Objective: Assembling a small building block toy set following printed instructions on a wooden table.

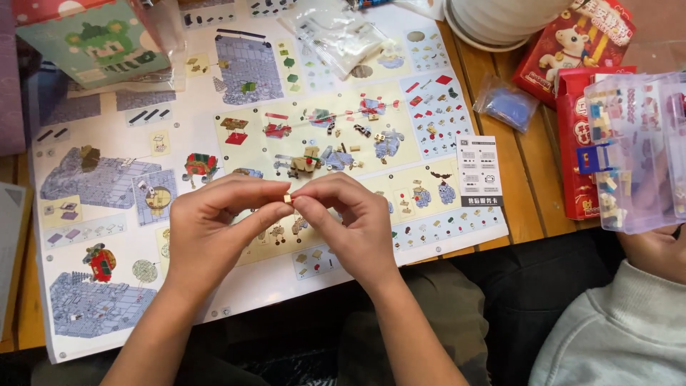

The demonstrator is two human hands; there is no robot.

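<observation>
The step in hand looked like the joining of tiny building-block pieces: both hands met above the middle of the instruction sheet [236, 286], fingertips pressed together around a tan brick piece [287, 199]. The left hand [211, 229] pinched it from the left with thumb and forefinger, narrow and closed on it; the right hand [350, 225] closed on it from the right in the same way. The piece sat between the two hands, held off the counter [532, 179], nearer the person than the small tan model [307, 163] that stood further away on the sheet.

The piece was too small to read with certainty. Only a squarish pale face showed, turned up toward the camera, and any long axis seemed to run left to right between the fingertips, though most of it was hidden.

The next move probably called for a firm, square press with the parts aligned, since anything so small could slip or skew. A clear parts box [643, 150] stood at the far right, held by another person's hand [654, 250].
</observation>
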